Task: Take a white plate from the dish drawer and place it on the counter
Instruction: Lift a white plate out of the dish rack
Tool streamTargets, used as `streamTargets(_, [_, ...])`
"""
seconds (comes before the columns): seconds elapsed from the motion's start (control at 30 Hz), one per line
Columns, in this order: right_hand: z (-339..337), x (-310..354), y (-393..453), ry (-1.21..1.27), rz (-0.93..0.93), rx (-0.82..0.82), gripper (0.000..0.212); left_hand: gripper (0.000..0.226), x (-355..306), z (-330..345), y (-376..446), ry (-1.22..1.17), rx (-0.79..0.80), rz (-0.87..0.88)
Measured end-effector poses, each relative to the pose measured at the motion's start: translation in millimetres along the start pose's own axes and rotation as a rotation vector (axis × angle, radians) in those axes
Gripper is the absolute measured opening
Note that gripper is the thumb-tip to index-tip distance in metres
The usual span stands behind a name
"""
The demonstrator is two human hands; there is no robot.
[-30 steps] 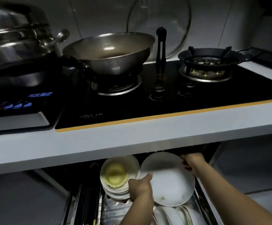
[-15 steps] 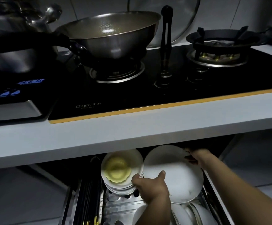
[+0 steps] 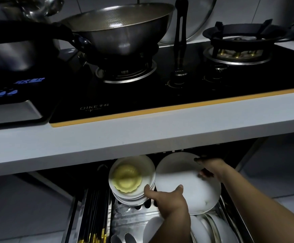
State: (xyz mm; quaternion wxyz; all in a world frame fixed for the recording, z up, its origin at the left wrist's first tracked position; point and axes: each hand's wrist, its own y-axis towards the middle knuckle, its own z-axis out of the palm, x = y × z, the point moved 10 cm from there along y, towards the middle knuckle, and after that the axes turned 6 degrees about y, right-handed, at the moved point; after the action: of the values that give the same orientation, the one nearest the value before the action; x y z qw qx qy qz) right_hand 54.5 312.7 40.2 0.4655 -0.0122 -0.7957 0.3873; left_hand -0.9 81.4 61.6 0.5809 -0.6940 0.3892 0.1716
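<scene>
White plate (image 3: 184, 179) gripped between both hands — over dish drawer (image 3: 134, 213).

This was a home kitchen. A black glass gas hob (image 3: 160, 95) sat in a pale counter (image 3: 142, 137), with a steel wok (image 3: 118, 30) on the left burner and a bare cast-iron burner ring (image 3: 239, 41) on the right. A glass lid (image 3: 200, 16) leaned against the tiled wall (image 3: 248, 9). A steel pot (image 3: 11, 50) stood on an induction cooker (image 3: 7, 102). Below, a pulled-out dish drawer (image 3: 134, 213) held stacked bowls (image 3: 134, 178), white plates (image 3: 186, 183), chopsticks (image 3: 93, 216) and spoons (image 3: 125, 237).
</scene>
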Motion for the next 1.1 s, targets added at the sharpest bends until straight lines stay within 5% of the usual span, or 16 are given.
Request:
streamTargets(0.5, [-30, 17, -30, 0.158, -0.132, -0.005, 0.063, 0.101, 6, 0, 2, 0.040, 0.014, 0.029])
streamTargets(0.67, [-36, 23, -45, 0.197, -0.158, 0.061, 0.072, 0.085, -4, -4, 4, 0.111, 0.050, 0.128])
streamTargets(0.93, [-42, 19, -93, 0.348, -0.162, 0.126, 0.047, 0.072, 0, -17, -5, 0.062, 0.086, 0.121])
streamTargets(1.1, [-49, 14, -117, 0.383, -0.160, 0.096, 0.053, 0.066, -4, -34, -25, 0.051, 0.088, 0.103])
